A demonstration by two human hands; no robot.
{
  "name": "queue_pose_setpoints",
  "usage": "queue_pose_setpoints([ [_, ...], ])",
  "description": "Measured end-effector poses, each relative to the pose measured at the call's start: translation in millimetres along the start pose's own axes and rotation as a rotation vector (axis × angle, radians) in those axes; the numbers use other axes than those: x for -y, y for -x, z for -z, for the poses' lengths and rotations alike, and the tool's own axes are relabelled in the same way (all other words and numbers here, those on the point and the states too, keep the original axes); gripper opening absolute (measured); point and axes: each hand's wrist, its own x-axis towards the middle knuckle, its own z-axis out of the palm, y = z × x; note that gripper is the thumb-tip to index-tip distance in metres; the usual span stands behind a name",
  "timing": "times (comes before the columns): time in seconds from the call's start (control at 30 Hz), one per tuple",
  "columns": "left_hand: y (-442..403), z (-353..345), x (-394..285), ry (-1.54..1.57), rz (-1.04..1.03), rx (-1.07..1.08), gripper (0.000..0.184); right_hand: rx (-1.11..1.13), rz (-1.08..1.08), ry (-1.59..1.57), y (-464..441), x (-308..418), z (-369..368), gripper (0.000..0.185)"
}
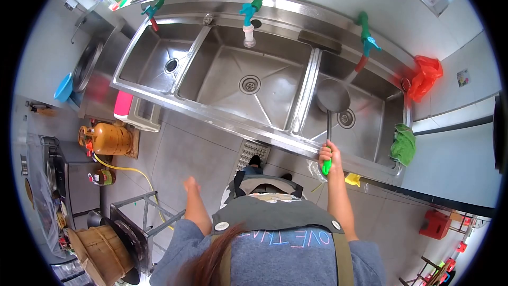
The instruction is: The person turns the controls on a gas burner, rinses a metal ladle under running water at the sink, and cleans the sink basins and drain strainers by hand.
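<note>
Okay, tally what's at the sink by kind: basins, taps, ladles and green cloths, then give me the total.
Basins: 3
Taps: 3
Ladle: 1
Green cloth: 1
Total: 8

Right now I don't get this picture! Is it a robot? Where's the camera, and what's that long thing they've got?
No robot here, just a person with two bare hands. The camera is worn on their head and looks forward and down, so you see their shirt and, ahead, a metal sink with three basins. The long thing looks like a ladle. The right hand grips its handle, with the round end over the right-hand basin. The left hand is over the floor; I see nothing in it. A green cloth lies on the sink's right edge.
</note>
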Motion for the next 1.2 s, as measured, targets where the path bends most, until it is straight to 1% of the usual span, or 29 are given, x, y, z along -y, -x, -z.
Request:
queue_pose_setpoints([
  [0.1,8.9,8.2,-3.2,-0.063,-0.051,0.030,0.016,0.012,-0.010,0.010,-3.9,0.1,3.0,0.022],
  [0.2,1.1,13.6,-2.0,-0.129,-0.034,-0.023,0.011,0.028,-0.014,0.001,-2.8,-1.6,0.1,0.022],
  [0.33,8.1,17.1,0.4,-0.087,-0.029,-0.034,0.015,0.030,0.011,0.021,0.5,-0.2,-7.8,0.023],
  [0.5,50.8,10.0,-21.3,-0.026,-0.029,-0.039,0.019,-0.009,0.054,0.062,12.1,10.0,-22.8,0.025],
  [0.63,8.1,16.7,-3.9,-0.034,-0.030,0.087,0.018,0.027,0.080,0.108,32.8,8.7,-31.6,0.022],
  [0.87,-2.8,-5.2,-8.9,-0.082,-0.025,0.055,0.020,-0.023,0.197,0.176,72.8,-2.3,-66.1,0.023],
  [1.03,0.1,-24.6,-16.7,-0.103,-0.053,0.055,0.021,-0.054,0.233,0.197,97.3,-18.7,-75.9,0.023],
  [1.2,0.0,-39.8,-26.0,-0.175,-0.092,0.052,0.022,-0.155,0.160,0.185,147.1,-46.1,-98.9,0.022],
])
